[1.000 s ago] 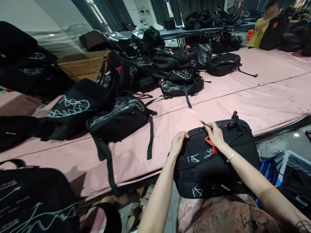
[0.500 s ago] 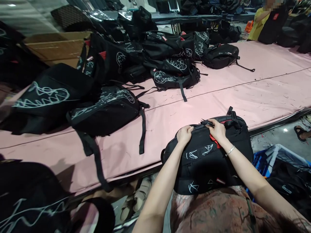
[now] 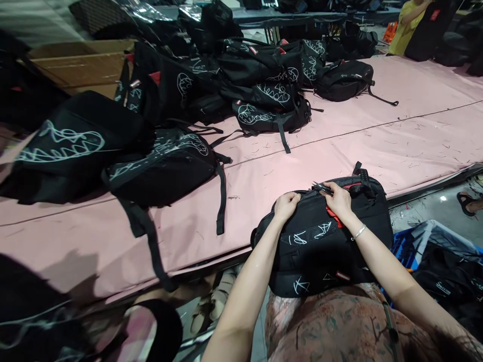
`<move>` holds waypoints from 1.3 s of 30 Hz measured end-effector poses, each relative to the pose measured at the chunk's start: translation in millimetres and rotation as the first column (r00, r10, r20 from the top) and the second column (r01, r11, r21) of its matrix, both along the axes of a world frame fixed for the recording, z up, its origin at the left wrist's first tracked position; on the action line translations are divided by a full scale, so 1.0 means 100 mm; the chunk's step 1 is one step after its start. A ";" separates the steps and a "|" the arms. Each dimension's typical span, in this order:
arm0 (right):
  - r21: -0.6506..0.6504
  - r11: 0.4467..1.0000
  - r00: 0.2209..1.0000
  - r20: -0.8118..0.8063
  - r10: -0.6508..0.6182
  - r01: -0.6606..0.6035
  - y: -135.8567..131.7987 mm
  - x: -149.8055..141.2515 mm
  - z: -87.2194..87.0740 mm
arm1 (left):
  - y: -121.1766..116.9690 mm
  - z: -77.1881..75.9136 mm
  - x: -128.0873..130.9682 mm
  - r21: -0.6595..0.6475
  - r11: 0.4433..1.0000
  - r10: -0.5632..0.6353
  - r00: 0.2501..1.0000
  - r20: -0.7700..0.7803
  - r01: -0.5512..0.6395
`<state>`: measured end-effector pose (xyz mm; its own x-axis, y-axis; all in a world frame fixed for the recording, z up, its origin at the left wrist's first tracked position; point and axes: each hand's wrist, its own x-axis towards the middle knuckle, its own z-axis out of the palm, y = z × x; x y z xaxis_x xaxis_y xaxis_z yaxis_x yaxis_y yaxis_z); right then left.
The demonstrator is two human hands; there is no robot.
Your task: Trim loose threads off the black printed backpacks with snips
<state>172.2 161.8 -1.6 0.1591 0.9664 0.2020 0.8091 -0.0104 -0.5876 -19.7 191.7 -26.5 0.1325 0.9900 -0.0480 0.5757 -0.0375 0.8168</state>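
A black backpack (image 3: 305, 261) with white line drawings and a red trim lies at the table's front edge, against my body. My left hand (image 3: 287, 205) is closed, pinching the backpack's upper edge seam. Just to its right, my right hand (image 3: 337, 201) is closed around small dark thread snips (image 3: 321, 188), whose pointed tips reach left over the same edge. A silver bracelet (image 3: 358, 232) is on my right wrist. Whatever lies under my fingertips is hidden.
Several black backpacks (image 3: 162, 171) with white drawings and hanging straps lie on the pink-covered table (image 3: 260, 196), strewn with thread scraps. A cardboard box (image 3: 85, 68) stands behind. On the floor at right is a blue crate (image 3: 405, 246) with black bags. A person in yellow (image 3: 406, 27) stands far right.
My head view has shifted slightly, so the table sits a little higher. Both hands keep nearly the same place on the backpack; the dark bag at lower left has moved left.
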 end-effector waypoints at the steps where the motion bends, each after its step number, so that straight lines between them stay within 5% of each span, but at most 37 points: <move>1: -0.002 1.000 1.000 0.006 0.000 0.000 0.00 0.00 0.00 | 0.00 0.00 0.00 -0.002 1.000 -0.002 1.000 0.004 0.002; 11: -0.020 1.000 1.000 -0.004 0.004 -0.004 0.01 -0.02 -0.03 | -0.02 -0.01 0.00 0.014 1.000 -0.001 1.000 0.001 0.001; 17: 0.087 0.993 0.964 -0.245 0.103 -0.084 -0.10 0.00 0.14 | -0.16 0.08 -0.24 0.097 0.995 0.039 0.999 -0.003 -0.039; 21: 0.231 0.970 0.968 -0.214 0.131 -0.080 -0.38 0.38 0.28 | -0.66 -0.03 -0.86 0.040 0.935 0.352 0.936 0.025 -0.353; 25: 0.274 0.918 0.955 -0.157 -0.251 0.286 -0.52 1.10 0.10 | -1.46 -0.38 -1.31 -0.148 0.837 0.537 0.842 0.043 -0.526; 27: 0.197 0.888 0.906 -0.178 -0.384 0.416 -0.52 1.41 -0.09 | -1.85 -0.57 -1.27 -0.298 0.793 0.575 0.814 0.080 -0.531; 29: -0.023 0.890 0.837 -0.331 -0.436 0.454 -0.53 1.59 -0.30 | -2.12 -0.72 -1.08 -0.561 0.679 0.677 0.700 0.228 -0.474; 31: -0.148 0.867 0.753 -0.441 -0.489 0.476 -0.55 1.66 -0.45 | -2.23 -0.76 -0.85 -0.599 0.684 0.697 0.615 0.370 -0.415; 35: -0.122 0.834 0.716 -0.456 -0.529 0.538 -0.65 1.60 -0.50 | -1.96 -0.41 -0.78 -0.413 0.774 0.632 0.550 0.546 -0.479; 39: -0.082 0.831 0.751 -0.386 -0.535 0.550 -1.04 1.16 -0.46 | -1.33 0.27 -1.21 -0.023 0.846 0.449 0.689 0.569 -0.532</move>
